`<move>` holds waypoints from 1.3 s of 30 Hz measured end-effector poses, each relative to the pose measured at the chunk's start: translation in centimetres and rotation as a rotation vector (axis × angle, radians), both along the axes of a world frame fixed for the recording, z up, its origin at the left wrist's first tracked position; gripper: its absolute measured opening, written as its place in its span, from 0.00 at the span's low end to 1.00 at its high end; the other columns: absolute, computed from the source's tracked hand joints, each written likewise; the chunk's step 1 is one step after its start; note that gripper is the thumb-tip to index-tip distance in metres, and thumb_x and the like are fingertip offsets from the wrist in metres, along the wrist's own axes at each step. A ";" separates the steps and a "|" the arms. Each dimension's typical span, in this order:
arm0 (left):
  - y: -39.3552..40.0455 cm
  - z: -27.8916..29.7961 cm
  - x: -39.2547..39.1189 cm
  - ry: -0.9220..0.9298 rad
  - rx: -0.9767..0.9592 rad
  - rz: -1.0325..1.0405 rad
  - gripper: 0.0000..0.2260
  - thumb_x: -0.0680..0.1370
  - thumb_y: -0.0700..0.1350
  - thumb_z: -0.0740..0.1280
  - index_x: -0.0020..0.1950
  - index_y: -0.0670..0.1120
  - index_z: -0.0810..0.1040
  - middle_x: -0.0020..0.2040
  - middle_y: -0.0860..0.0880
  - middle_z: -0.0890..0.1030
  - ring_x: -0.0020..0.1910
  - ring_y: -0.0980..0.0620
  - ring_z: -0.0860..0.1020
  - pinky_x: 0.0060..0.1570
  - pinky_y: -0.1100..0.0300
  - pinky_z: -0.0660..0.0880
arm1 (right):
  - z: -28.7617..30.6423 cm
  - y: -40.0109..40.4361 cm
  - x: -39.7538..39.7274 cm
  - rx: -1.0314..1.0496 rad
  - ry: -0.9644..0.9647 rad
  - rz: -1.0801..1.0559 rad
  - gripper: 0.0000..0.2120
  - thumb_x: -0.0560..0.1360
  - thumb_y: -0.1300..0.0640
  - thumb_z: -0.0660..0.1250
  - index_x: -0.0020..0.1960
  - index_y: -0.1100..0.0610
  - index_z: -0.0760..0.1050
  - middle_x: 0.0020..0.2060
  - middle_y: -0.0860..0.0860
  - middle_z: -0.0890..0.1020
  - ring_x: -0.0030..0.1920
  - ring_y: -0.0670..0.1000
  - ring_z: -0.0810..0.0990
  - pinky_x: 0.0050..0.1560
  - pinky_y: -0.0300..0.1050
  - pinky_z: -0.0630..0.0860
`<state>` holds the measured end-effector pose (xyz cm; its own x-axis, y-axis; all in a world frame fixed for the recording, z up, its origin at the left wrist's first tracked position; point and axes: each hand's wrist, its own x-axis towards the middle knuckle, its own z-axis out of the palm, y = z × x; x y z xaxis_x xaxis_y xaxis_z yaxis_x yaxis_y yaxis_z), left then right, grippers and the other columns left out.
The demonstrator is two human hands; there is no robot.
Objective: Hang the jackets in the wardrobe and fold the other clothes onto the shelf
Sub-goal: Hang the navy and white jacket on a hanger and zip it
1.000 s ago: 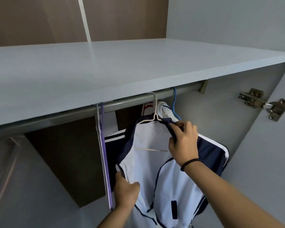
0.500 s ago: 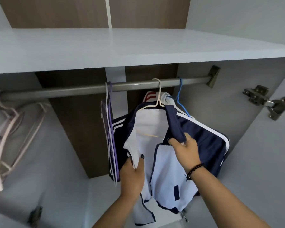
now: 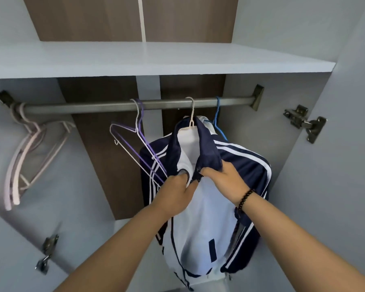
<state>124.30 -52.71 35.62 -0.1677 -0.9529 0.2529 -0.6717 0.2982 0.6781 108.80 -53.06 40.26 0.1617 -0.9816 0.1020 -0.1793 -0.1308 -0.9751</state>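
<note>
A navy and white track jacket (image 3: 207,224) with white sleeve stripes hangs on a white hanger (image 3: 191,114) from the metal rail (image 3: 105,107) inside the wardrobe. My left hand (image 3: 175,192) grips the left front edge of the jacket just below the collar. My right hand (image 3: 221,180), with a black bead bracelet at the wrist, grips the right front edge and the navy collar. The two hands touch at the jacket's chest. A second garment on a blue hanger (image 3: 218,121) hangs right behind it, mostly hidden.
Empty purple and white wire hangers (image 3: 139,140) hang left of the jacket, touching its sleeve. Pink hangers (image 3: 27,157) dangle at the rail's far left. A pale shelf (image 3: 156,60) spans above the rail. Door hinges (image 3: 303,123) sit at right and lower left.
My hands have come together at the jacket's chest, drawing the two front edges toward each other. The view has tilted down, so the whole rail and the pink hangers now show.
</note>
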 end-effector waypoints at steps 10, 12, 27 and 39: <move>0.6 3.1 -0.3 0.377 0.260 0.013 0.16 0.79 0.51 0.66 0.38 0.44 0.67 0.31 0.46 0.68 0.32 0.51 0.67 0.35 0.58 0.65 | -9.8 5.0 1.5 0.122 0.154 0.033 0.27 0.68 0.50 0.76 0.63 0.50 0.68 0.58 0.45 0.73 0.58 0.45 0.73 0.56 0.36 0.72; 0.8 3.5 -0.4 0.434 0.284 -0.006 0.11 0.79 0.52 0.67 0.43 0.45 0.72 0.36 0.45 0.70 0.35 0.51 0.69 0.37 0.58 0.65 | -10.6 4.9 2.1 0.171 0.191 0.054 0.26 0.69 0.48 0.75 0.62 0.48 0.66 0.54 0.44 0.73 0.53 0.45 0.75 0.51 0.33 0.72; 8.1 -3.2 2.9 0.816 0.506 0.045 0.12 0.73 0.58 0.69 0.53 0.56 0.83 0.53 0.53 0.84 0.55 0.54 0.81 0.53 0.58 0.77 | -11.2 5.8 2.5 0.138 0.205 0.072 0.11 0.77 0.58 0.66 0.50 0.68 0.76 0.40 0.66 0.80 0.32 0.53 0.77 0.37 0.53 0.79; 16.5 -15.3 -1.8 0.355 0.418 0.392 0.30 0.69 0.60 0.72 0.69 0.54 0.69 0.61 0.57 0.74 0.61 0.57 0.73 0.59 0.57 0.73 | -9.0 7.8 4.3 0.156 0.164 0.029 0.16 0.76 0.59 0.68 0.39 0.71 0.69 0.27 0.58 0.69 0.22 0.49 0.77 0.31 0.53 0.74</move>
<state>122.49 -36.21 20.35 0.2357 -0.9561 -0.1741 -0.3922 -0.2575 0.8831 113.07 -45.29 31.27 0.1916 -0.9782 -0.0804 -0.3355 0.0117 -0.9420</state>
